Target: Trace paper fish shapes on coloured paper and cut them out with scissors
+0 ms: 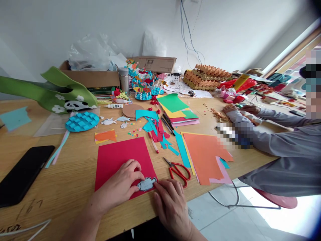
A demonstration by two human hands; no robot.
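A red sheet of paper (117, 157) lies on the wooden table (72, 180) in front of me. Near its lower right corner rests a small grey paper fish cutout (146, 183). My left hand (120, 185) lies on the red sheet with its fingers curled and their tips pressing on the fish's left end. My right hand (172, 201) rests at the table edge, fingers bent, its fingertips touching the fish's tail end.
Red-handled scissors (179, 170) lie just right of the red sheet, beside orange paper (204, 155). A black phone (23, 174) lies at left. Paper scraps, pencils, a blue disc (82, 121), glue and boxes fill the far side. Another person in grey sleeves (278, 140) works at right.
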